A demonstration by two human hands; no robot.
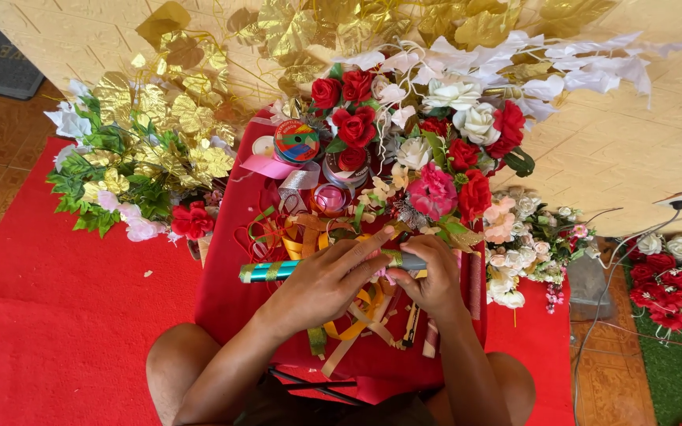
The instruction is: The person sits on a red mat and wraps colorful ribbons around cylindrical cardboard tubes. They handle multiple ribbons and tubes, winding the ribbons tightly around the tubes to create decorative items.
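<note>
Red cloth (230, 300) covers a low table strewn with ribbon scraps. Near its middle, left hand (321, 284) and right hand (434, 282) both close around a slim teal metallic rod banded in gold (266, 271), lying level, just near red and white artificial flowers (428, 150).

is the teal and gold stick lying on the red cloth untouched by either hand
No: both the left hand and the right hand grip the teal and gold stick, holding it above the red cloth.
</note>
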